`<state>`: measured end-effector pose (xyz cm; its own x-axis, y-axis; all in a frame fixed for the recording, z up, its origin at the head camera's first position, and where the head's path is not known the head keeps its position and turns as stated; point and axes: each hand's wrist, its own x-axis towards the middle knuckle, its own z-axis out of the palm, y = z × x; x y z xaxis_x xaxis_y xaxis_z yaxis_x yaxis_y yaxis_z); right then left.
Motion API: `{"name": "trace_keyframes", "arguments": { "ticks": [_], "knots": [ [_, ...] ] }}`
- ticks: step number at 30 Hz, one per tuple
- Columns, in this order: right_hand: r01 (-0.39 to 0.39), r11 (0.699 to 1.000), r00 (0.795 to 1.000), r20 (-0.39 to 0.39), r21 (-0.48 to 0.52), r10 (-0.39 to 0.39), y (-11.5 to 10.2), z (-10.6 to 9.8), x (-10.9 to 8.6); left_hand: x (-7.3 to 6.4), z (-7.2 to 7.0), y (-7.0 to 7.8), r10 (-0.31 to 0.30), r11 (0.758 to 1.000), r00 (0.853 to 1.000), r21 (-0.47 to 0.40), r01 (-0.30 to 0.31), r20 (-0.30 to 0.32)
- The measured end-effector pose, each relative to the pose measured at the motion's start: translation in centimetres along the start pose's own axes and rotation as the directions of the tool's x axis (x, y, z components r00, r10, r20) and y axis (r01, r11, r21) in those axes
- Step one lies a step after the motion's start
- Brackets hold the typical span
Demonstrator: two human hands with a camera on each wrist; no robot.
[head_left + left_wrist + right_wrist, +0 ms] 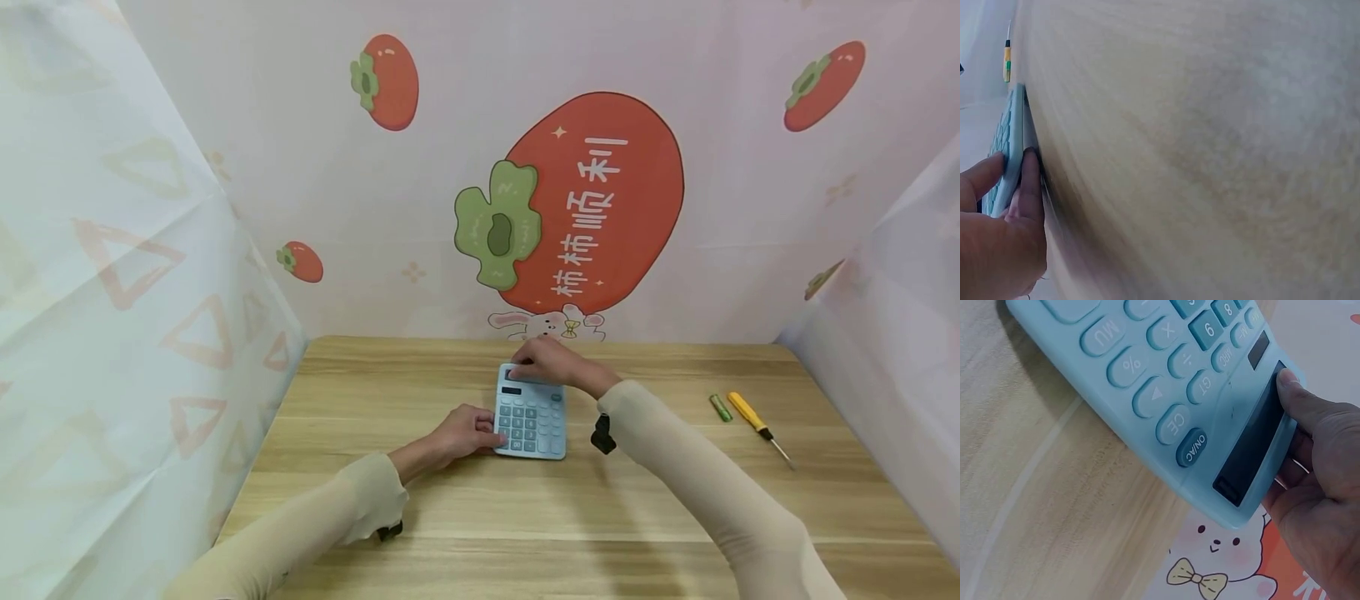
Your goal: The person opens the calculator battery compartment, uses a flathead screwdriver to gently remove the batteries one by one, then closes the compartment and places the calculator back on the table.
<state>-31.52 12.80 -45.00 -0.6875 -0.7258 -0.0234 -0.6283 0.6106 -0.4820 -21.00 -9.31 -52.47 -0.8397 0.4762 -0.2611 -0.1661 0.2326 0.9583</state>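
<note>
A light blue calculator (551, 429) is held face up over the wooden table, its top end toward the back wall. My left hand (459, 432) pinches its lower left side; in the left wrist view the thumb presses on the keys and the fingers (1031, 181) reach under the body. At the top edge, my right hand (553, 364) grips the calculator. The right wrist view has that thumb on the end of the dark display (1250, 450) and the other fingers behind the casing, partly hidden.
To the right on the table (450, 550) lie a small green battery (721, 407) and a screwdriver (750, 417) with a yellow handle. A printed cloth backdrop (420, 183) rises behind the table, and white cloth sides (150, 333) stand at left and right.
</note>
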Motion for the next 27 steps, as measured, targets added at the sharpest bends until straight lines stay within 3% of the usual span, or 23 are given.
{"name": "trace_keyframes", "arguments": {
  "ticks": [6,11,27],
  "knots": [
    [-0.039,0.999,0.999,0.008,0.000,0.039,-0.5,-0.3,0.1,0.1,-0.1,0.3,0.029,0.990,0.998,0.137,-0.020,-0.064],
    [-0.023,1.000,1.000,-0.006,-0.002,0.023,-0.4,0.0,0.4,0.2,-0.1,0.4,0.050,0.971,0.993,0.238,-0.023,-0.109],
    [-0.035,0.999,0.998,-0.045,0.025,0.036,-0.5,1.6,0.9,0.0,-0.4,0.5,0.108,0.912,0.987,0.408,-0.051,-0.119]
  ]
}}
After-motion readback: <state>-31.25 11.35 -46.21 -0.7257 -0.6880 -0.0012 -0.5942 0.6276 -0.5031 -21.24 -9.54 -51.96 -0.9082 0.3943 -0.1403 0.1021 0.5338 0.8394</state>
